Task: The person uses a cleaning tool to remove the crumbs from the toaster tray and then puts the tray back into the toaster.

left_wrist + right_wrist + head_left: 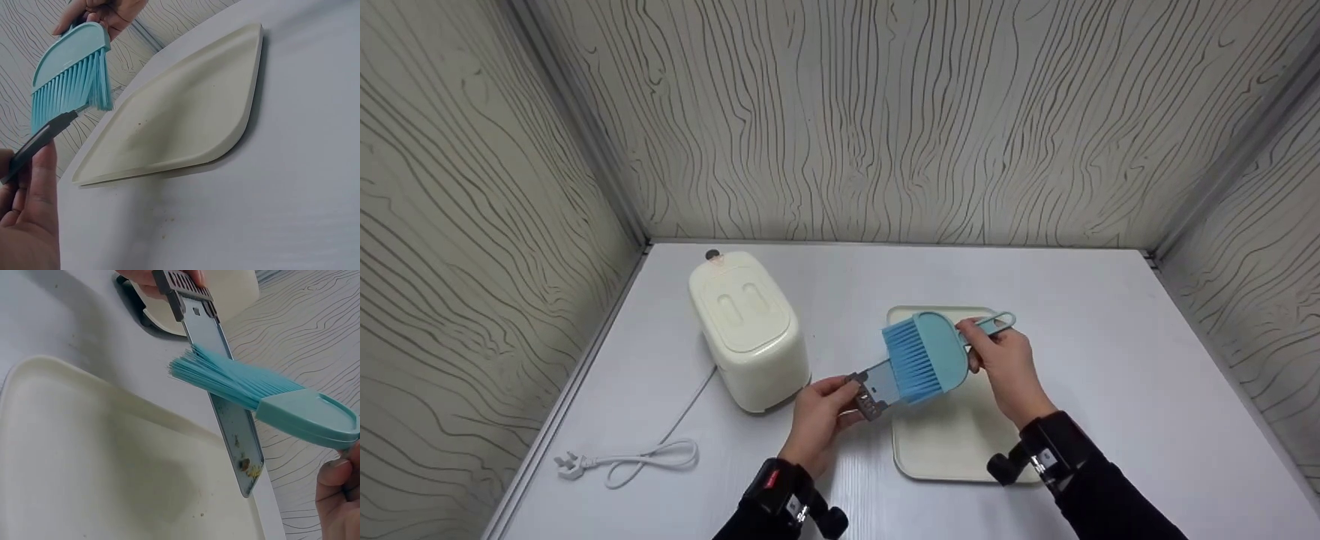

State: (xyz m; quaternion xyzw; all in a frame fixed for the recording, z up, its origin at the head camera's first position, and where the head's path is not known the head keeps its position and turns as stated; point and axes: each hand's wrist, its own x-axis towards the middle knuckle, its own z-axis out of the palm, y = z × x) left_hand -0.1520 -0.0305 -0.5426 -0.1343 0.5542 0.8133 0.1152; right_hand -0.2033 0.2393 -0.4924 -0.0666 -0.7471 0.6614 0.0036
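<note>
My left hand (816, 421) pinches the grey slotted end of a metal crumb tray (882, 382), which slants over a cream serving tray (934, 450). My right hand (1006, 369) grips the handle of a light blue hand brush (946, 351). The brush's bristles (225, 382) lie across the crumb tray, bent against it in the right wrist view. Brown and yellow crumbs (245, 464) cling near the crumb tray's far end. A few specks (142, 122) show on the serving tray below.
A cream toaster (757, 337), its two top slots covered, stands left of my hands. Its white power cord (649, 456) lies looped with the plug (572, 465) on the white table (1117, 360). Several small crumbs (164, 236) dot the table beside the serving tray. Wood-patterned panels (855, 120) enclose the table.
</note>
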